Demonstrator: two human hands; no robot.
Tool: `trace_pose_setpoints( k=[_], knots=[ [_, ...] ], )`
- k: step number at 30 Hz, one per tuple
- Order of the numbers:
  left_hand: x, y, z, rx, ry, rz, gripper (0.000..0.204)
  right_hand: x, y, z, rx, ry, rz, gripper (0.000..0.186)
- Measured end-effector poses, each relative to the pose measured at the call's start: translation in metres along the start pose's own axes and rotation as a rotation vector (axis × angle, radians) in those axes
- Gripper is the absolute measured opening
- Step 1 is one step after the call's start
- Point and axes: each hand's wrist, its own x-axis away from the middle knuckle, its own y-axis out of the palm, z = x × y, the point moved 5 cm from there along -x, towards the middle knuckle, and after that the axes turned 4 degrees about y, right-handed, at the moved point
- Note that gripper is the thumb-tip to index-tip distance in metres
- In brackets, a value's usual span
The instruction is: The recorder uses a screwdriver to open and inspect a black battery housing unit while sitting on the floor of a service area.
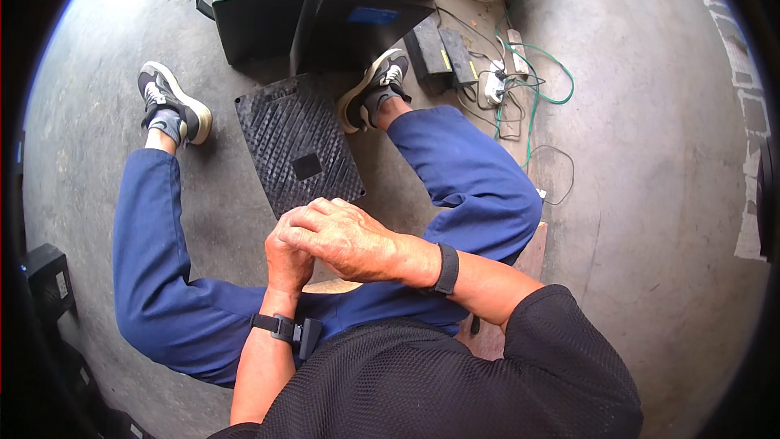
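Note:
My two hands meet in front of my lap. The right hand (349,242) lies across the top of the left hand (289,264), its fingers curled over it. Both look closed; the left fingers are mostly covered, and whatever may be inside the hands is hidden. Just beyond them, a black ribbed plate (284,134) with a square patch and small corner holes lies on the floor between my feet, apart from the hands as far as I can see.
Large black cases (268,16) with a corrugated hose stand beyond my feet. Right of them lie two black power bricks (443,57), a white power strip (494,83) and tangled green cable (561,81). Dark boxes (50,280) line the left edge. I sit on a wooden seat (532,256).

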Motion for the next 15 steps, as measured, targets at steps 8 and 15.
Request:
trace_pose_setpoints(
  k=[8,15],
  knots=[
    [0.0,0.001,-0.004,-0.037,0.015,-0.019,0.024,0.001,0.002,0.004,0.041,0.068,-0.054,0.043],
    [-0.001,-0.002,0.006,0.062,-0.024,0.028,0.02,0.002,0.002,0.005,0.043,0.094,-0.076,0.047]
  ],
)
